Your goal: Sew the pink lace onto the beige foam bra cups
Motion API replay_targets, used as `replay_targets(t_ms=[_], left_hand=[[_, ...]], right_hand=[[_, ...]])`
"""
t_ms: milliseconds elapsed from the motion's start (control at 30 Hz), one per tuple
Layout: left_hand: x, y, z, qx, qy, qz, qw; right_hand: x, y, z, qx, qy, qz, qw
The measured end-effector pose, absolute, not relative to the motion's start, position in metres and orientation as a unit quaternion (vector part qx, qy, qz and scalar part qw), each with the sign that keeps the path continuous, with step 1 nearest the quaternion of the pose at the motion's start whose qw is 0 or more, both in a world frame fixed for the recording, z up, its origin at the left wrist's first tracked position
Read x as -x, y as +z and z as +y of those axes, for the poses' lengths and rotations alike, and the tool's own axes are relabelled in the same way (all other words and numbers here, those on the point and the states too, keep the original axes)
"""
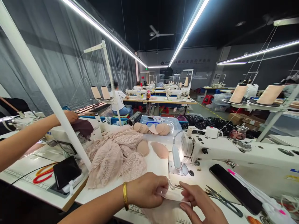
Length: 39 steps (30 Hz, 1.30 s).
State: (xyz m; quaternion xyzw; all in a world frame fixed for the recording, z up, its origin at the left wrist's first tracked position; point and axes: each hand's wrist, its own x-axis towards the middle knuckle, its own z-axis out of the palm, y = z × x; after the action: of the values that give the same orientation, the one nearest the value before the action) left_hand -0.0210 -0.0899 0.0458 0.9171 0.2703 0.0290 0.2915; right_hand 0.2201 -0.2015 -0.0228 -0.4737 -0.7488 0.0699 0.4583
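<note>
My left hand (149,189), with a gold bracelet at the wrist, is closed on one end of a thin, pale, sheer fabric strip (171,195). The strip's other end is pinched between the thumb and fingers of my right hand (198,200). A wider sheer part hangs below it toward the table edge. Both hands are just in front of the needle area of a white sewing machine (224,149), whose small lamp (176,157) is lit. Beyond my left hand lie beige lace fabric (112,155) and beige bra cups (160,150).
Scissors (224,200) and a black phone (235,188) lie right of my right hand. More cups (163,129) rest on a clear plastic bin lid (174,123). At left, a co-worker's hand (70,116) is by dark cloth (83,127). A white pole (46,84) slants between.
</note>
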Motion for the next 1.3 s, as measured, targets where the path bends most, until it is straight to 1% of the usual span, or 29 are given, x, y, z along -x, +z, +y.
replay_targets(t_ms=[67, 133, 200, 233, 300, 400, 500, 600, 733, 867, 1000, 1067, 1167, 1300], left_hand=[[0.025, 0.055, -0.090, -0.957, 0.113, 0.228, 0.142], [0.028, 0.058, -0.088, -0.969, 0.189, 0.160, 0.000], [0.029, 0.049, -0.085, -0.967, 0.215, 0.104, -0.092], [0.029, 0.041, -0.084, -0.968, 0.204, 0.094, -0.113], [0.027, 0.021, -0.082, -0.978, 0.150, 0.093, -0.114], [0.015, -0.004, -0.081, -0.989, 0.095, 0.082, -0.072], [-0.005, -0.017, -0.074, -0.991, 0.100, 0.065, -0.061], [-0.024, -0.023, -0.061, -0.987, 0.097, 0.091, -0.088], [-0.033, -0.032, -0.049, -0.981, 0.118, 0.110, -0.109], [-0.035, -0.036, -0.048, -0.985, 0.129, 0.074, -0.092], [-0.038, -0.039, -0.051, -0.978, 0.153, 0.101, -0.097], [-0.038, -0.041, -0.051, -0.974, 0.166, 0.121, -0.092], [-0.038, -0.048, -0.049, -0.972, 0.178, 0.136, -0.075], [-0.041, -0.057, -0.043, -0.974, 0.185, 0.125, -0.029]], right_hand=[[-0.216, -0.023, -0.191, 0.480, 0.067, -0.753, 0.445], [-0.212, -0.025, -0.180, 0.476, 0.027, -0.767, 0.430], [-0.211, -0.032, -0.168, 0.472, -0.039, -0.793, 0.384], [-0.211, -0.038, -0.163, 0.472, -0.068, -0.804, 0.356], [-0.217, -0.050, -0.152, 0.472, -0.095, -0.820, 0.311], [-0.232, -0.064, -0.140, 0.464, -0.082, -0.834, 0.288], [-0.249, -0.069, -0.133, 0.450, -0.076, -0.850, 0.262], [-0.264, -0.070, -0.130, 0.427, -0.072, -0.867, 0.246], [-0.275, -0.073, -0.131, 0.412, -0.057, -0.873, 0.255], [-0.280, -0.070, -0.132, 0.395, -0.049, -0.868, 0.297], [-0.283, -0.067, -0.133, 0.401, -0.034, -0.857, 0.323], [-0.285, -0.069, -0.133, 0.410, -0.027, -0.856, 0.315], [-0.288, -0.073, -0.131, 0.421, -0.005, -0.863, 0.279], [-0.290, -0.078, -0.130, 0.432, 0.018, -0.865, 0.256]])
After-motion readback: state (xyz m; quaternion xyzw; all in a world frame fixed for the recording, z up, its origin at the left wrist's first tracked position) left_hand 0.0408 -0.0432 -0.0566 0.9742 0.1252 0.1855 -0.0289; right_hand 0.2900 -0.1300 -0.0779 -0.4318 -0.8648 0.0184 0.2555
